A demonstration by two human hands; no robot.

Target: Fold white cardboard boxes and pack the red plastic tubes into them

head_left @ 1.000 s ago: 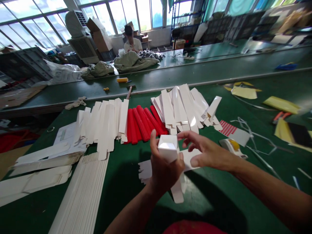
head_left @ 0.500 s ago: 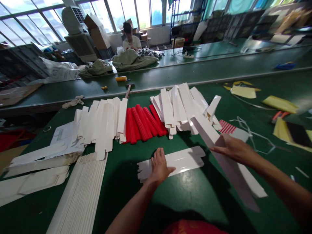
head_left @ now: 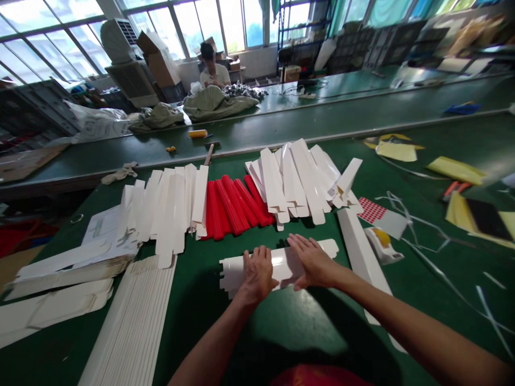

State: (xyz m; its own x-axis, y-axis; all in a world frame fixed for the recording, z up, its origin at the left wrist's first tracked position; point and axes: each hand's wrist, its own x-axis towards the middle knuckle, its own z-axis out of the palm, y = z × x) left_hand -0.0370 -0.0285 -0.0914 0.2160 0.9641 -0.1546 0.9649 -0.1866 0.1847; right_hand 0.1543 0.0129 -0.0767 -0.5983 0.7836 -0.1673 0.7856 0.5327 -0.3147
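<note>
A flattened white carton point(head_left: 281, 262) with notched flaps at its left end lies crosswise in front of me on the green table. On its left half rests my left hand point(head_left: 258, 273), open, fingers slightly bent over the carton's surface. My right hand point(head_left: 313, 261) lies open on the right half, fingers stretched toward the far edge. Right of the hands, a long folded white box point(head_left: 362, 257) lies slanting on the table, partly hidden by my right forearm. Several red ribbed tubes point(head_left: 231, 206) are heaped beyond the carton.
White cartons point(head_left: 171, 206) stand left of the tubes, others point(head_left: 295, 182) right. A row of flat cartons point(head_left: 132, 316) fills the near left. On the right are a dot sticker sheet point(head_left: 382, 217), a tape dispenser point(head_left: 384, 244) and white straps point(head_left: 430, 225). A person point(head_left: 213, 72) sits across.
My right hand has let go of the long white box, now lying on the table, and moved left onto the flattened carton. My left hand stays on the carton.
</note>
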